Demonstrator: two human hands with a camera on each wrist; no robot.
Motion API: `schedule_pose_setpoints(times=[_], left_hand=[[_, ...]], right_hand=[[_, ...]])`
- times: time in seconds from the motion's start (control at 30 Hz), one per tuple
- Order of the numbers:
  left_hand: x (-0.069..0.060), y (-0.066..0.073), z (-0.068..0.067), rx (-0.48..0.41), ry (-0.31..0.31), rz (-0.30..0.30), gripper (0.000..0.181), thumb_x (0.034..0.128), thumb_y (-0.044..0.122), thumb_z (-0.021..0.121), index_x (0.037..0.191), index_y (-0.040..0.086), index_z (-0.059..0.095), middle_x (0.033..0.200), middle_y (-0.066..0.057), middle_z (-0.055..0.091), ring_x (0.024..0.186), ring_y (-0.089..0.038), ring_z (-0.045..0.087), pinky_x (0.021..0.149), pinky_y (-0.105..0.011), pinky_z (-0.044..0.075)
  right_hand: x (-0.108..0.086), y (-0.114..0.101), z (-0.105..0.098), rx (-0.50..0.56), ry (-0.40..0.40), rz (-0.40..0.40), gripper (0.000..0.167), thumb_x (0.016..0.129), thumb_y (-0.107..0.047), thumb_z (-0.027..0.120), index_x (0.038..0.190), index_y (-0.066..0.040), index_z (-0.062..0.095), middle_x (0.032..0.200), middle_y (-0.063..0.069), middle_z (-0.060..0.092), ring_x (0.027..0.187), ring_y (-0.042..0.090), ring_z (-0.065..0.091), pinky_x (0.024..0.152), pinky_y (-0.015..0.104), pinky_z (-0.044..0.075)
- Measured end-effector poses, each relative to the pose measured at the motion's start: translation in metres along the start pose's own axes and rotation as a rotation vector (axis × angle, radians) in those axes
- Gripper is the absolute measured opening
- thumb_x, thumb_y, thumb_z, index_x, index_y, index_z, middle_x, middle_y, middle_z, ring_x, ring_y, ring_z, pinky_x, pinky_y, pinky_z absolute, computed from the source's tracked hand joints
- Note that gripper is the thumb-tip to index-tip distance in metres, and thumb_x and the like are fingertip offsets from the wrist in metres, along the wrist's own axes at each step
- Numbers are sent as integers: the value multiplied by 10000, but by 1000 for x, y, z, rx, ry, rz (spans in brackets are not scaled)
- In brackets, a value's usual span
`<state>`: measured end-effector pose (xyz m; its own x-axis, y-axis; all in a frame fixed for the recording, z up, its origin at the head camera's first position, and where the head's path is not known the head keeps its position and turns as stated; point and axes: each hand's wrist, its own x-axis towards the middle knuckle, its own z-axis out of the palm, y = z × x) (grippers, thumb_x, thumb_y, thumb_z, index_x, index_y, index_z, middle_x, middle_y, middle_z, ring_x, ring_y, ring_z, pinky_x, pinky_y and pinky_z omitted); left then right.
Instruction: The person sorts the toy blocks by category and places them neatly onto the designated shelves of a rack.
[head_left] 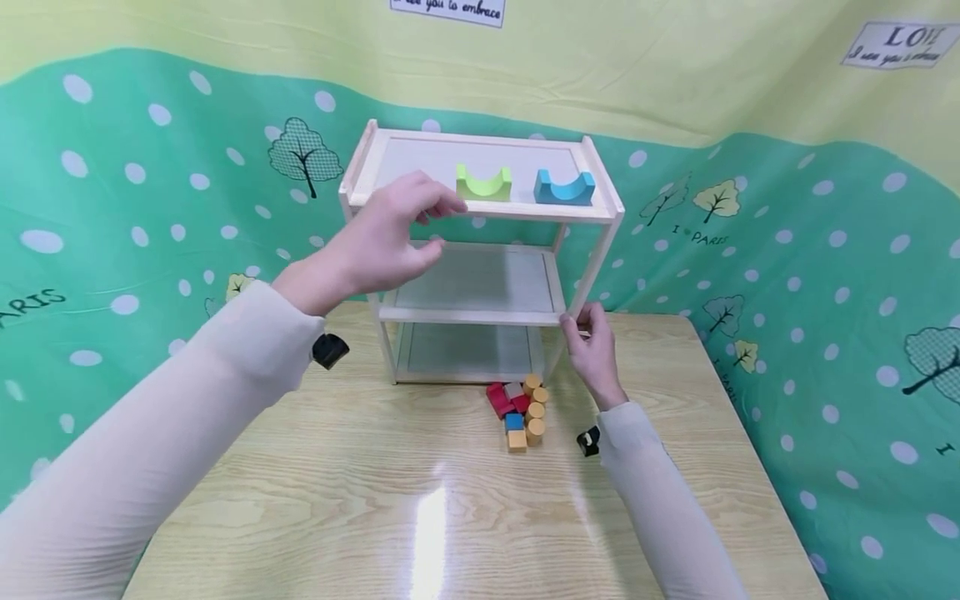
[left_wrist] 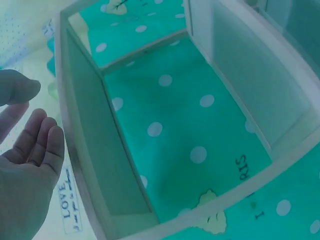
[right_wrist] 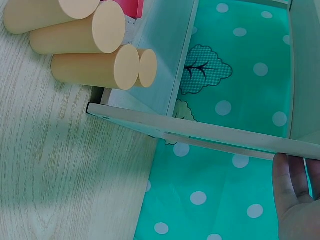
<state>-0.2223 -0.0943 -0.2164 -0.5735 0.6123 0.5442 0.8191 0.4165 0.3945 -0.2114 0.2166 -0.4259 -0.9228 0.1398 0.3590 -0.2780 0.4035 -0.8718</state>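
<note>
A white wooden three-tier shelf [head_left: 480, 317] stands on the table. On its top tier are a light green block with a curved notch [head_left: 483, 193] and a blue notched block [head_left: 564, 197], side by side near the front edge. My left hand [head_left: 393, 229] hovers at the top tier's front edge, fingertips just left of the green block, thumb spread lower, nothing held. In the left wrist view the left hand [left_wrist: 30, 155] has loosely bent fingers. My right hand [head_left: 594, 354] grips the shelf's right front post at middle-tier height; its fingers [right_wrist: 285, 182] touch the frame.
In front of the shelf's lower right, a cluster of blocks lies on the table [head_left: 300, 500]: several tan cylinders [head_left: 536, 412], red blocks [head_left: 498, 400], a blue cube [head_left: 513, 422] and an orange cube [head_left: 517, 442]. A patterned green cloth [head_left: 787, 333] hangs behind and beside the table.
</note>
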Motion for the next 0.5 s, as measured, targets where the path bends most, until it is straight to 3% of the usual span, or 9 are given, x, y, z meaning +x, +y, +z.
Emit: schedule_pose_setpoints(times=[0.2,0.5], left_hand=[[-9,4,16,-5,-26,47,332,800,-38,656,1126,14,615,1051,-87,590,955,-200,522,853,-343,453],[-23,4,37,-33,-65,64,324,800,-23,669,1119,13,625,1059,-85,578,972,-196,526,863,-343,458]], right_hand=[[3,21,1,-2,12,16,247,965,-238,552,1077,-26,493,958,96,526,911,208,551,768,350,515],[2,12,0,9,3,7,229,966,-187,547,1077,6,493,958,120,527,909,223,552,769,356,518]])
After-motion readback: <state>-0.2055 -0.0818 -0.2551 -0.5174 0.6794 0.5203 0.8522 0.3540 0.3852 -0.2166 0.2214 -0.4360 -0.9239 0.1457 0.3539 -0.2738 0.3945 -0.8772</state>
